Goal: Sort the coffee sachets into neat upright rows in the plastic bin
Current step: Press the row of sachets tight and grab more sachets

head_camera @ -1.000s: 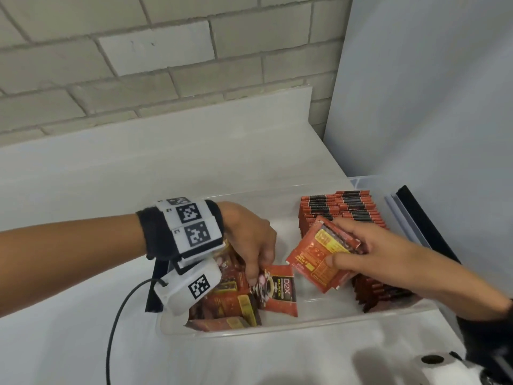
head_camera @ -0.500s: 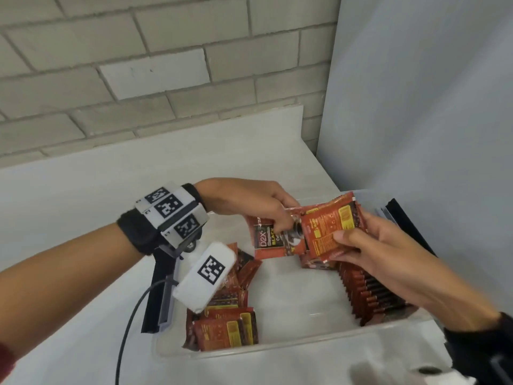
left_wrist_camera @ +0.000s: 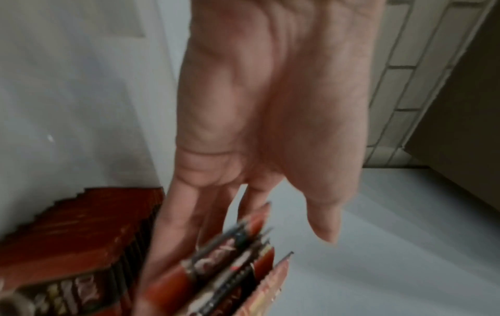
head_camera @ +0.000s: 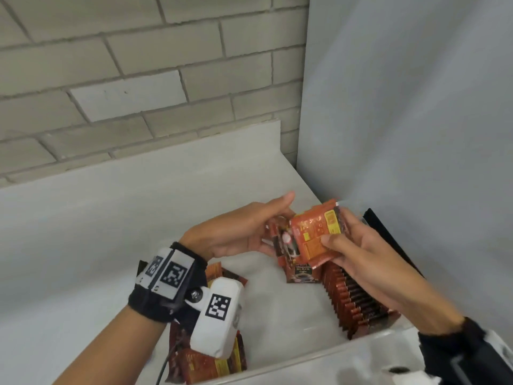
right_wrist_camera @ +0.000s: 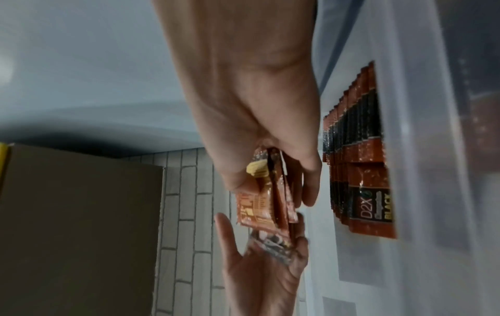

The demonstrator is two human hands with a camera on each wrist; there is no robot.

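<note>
My right hand (head_camera: 336, 232) pinches a small stack of orange coffee sachets (head_camera: 316, 234) above the clear plastic bin (head_camera: 305, 354), thumb on the front face. The left hand (head_camera: 273, 220) meets the stack from the left. Its fingers lie straight behind a dark-printed sachet (head_camera: 284, 243) and its thumb is lifted clear. The left wrist view shows that hand (left_wrist_camera: 243, 235) flat along the sachet edges (left_wrist_camera: 232, 273). In the right wrist view my right hand (right_wrist_camera: 276, 186) grips the stack (right_wrist_camera: 259, 205). An upright row (head_camera: 358, 298) stands along the bin's right side. Loose sachets (head_camera: 211, 362) lie at its near left.
The bin sits on a white counter (head_camera: 83, 245) in a corner, with a brick wall (head_camera: 138, 79) behind and a grey panel (head_camera: 416, 134) on the right. A black strip (head_camera: 388, 240) lies between bin and panel. Bare bin floor (head_camera: 277, 315) shows between the row and the loose sachets.
The left hand lifted a sachet from the loose pile and brought it to the right hand's stack. Both hands rose above the bin, and the left thumb has come off the sachet.
</note>
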